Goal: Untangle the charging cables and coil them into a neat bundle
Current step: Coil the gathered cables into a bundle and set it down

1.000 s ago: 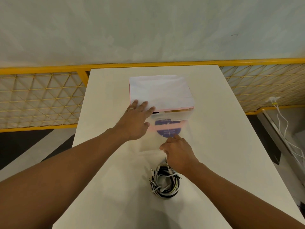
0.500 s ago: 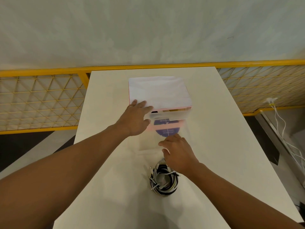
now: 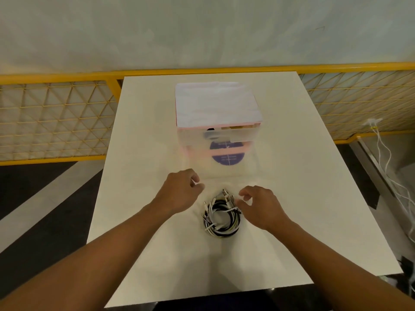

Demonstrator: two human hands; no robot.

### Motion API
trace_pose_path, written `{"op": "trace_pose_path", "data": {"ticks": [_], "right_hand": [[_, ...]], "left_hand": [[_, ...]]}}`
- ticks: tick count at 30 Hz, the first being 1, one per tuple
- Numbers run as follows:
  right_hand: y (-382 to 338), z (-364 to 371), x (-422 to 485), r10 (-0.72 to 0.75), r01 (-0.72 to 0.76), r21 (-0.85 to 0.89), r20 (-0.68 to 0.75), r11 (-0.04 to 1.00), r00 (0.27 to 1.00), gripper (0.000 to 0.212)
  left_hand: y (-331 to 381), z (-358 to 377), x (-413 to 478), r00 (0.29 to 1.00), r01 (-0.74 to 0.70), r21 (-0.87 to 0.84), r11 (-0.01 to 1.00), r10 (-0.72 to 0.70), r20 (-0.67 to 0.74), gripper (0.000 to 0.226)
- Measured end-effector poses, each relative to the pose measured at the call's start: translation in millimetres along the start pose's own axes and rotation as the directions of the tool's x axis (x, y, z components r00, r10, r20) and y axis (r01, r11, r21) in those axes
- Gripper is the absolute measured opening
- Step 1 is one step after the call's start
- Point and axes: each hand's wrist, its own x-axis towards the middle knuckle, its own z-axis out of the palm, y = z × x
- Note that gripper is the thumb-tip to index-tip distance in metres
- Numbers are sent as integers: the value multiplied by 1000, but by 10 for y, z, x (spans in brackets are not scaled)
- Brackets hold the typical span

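I see a white surface (image 3: 292,176) running out to a yellow mesh railing (image 3: 56,117) under a pale wall (image 3: 202,30). A pink box (image 3: 217,104) stands on its far half. The coiled cables (image 3: 221,217) lie nearer me, between my left grip (image 3: 179,191) and right grip (image 3: 262,207), both loosely curled, holding nothing; white cords (image 3: 374,124) trail down at the right

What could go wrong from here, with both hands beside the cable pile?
The cables lie as a dense black-and-white ring with plug ends poking out at the far side; tugging one end may tighten the tangle. The left hand and right hand sit near the pink box, so a long pull away from the body might knock it.
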Motion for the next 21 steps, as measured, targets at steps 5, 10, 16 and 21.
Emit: {"op": "trace_pose_path", "data": {"ticks": [5,10,16,21], "right_hand": [[-52,149,-24,122,-137,94,148,986,981,61],[-122,324,-50,155,-169,112,120,979,981,59],[-181,464,-100,238,-244,109,68,963,969,55],[-187,457,-156,252,-259,180,61,949,966,43]], "left_hand": [[-99,372,-141,944,287,-90,954,-265,197,58],[-120,617,-201,912,387,-177,905,-347,217,56],[-174,786,-274,932,359,-280,890,-326,158,35],[-197,829,-278,942,335,-285,898,-310,132,34]]}}
